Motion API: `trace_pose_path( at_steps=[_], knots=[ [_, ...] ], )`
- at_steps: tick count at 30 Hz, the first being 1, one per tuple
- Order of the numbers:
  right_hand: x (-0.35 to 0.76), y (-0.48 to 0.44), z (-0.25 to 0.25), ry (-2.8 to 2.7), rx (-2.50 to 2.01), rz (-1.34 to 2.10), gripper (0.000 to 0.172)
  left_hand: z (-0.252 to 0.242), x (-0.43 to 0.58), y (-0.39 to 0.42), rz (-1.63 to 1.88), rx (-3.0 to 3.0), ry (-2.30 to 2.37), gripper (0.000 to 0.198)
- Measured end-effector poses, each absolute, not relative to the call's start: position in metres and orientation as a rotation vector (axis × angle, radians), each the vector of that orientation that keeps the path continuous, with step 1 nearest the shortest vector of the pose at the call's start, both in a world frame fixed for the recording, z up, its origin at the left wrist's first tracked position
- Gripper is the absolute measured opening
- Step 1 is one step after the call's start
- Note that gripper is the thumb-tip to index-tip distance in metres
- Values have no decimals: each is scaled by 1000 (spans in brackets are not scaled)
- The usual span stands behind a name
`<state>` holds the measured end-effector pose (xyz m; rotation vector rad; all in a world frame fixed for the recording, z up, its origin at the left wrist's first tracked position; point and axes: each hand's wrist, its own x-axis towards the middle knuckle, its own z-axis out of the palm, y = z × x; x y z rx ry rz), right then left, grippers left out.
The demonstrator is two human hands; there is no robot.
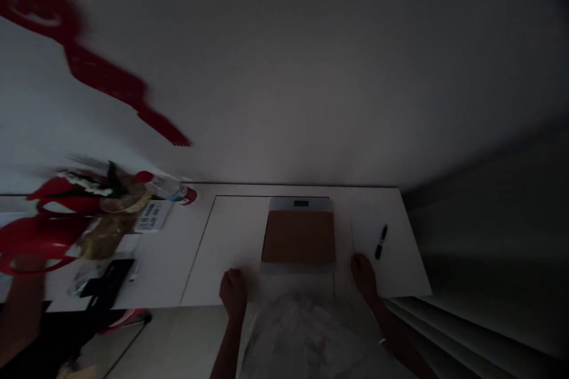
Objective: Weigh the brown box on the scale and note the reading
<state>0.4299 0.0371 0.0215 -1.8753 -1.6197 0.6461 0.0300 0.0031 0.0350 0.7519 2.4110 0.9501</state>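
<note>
My left hand point(233, 291) rests as a loose fist on the white table, left of a brown rectangular board or cover point(299, 237). Nothing shows between its fingers. The brown piece lies on a flat pale grey device point(285, 204) with a small dark display point(301, 203) along its far edge; it looks like a scale. Near the table's front right part, my right hand point(363, 272) is also curled closed, and no object shows in it. A black pen point(381, 241) lies just beyond and to the right of that hand. Both hands are apart from the device.
A plastic bottle with a red cap point(166, 187) stands at the wall on the left. Beside it are a printed white box point(153, 216), flowers point(89, 183) and a red container point(44, 237) touched by another person's hand point(29, 263). Red decorations point(106, 77) hang on the wall.
</note>
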Motion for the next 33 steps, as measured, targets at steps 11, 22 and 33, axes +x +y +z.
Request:
trace_pose_path(
  at_steps=[11,22,33],
  knots=[
    [434,23,7,-2041,-1926,322,17,6,25,-16,441,1324,2692,30],
    [434,18,12,-2122,-1972,319,20,6,24,-21,434,1288,2697,27],
    [434,18,12,-2130,-1963,319,19,5,22,-21,455,1302,2691,29]
  ],
)
